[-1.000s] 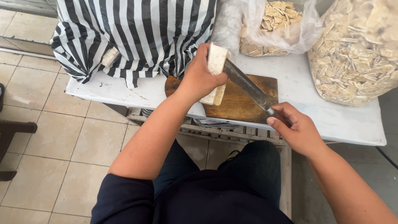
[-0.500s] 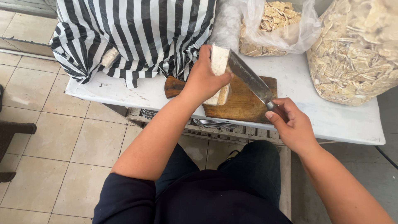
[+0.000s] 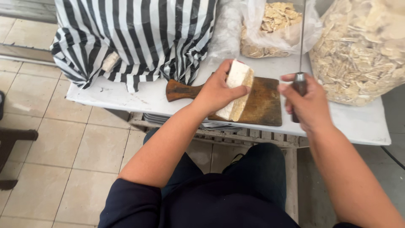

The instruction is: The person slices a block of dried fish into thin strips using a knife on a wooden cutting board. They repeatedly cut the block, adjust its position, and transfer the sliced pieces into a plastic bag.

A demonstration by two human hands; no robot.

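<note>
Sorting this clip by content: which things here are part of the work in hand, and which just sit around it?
In use:
left hand holding pale block
right hand gripping knife, blade up
wooden board

Lying about:
striped bag
two clear bags of pale chips
white table

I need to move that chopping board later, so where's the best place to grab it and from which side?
Grip the wooden cutting board by its rounded handle, coming from the left. That handle sticks out bare toward the striped bag, while the left hand holds a pale block over the board's middle and the right hand holds a knife beside it.
</note>
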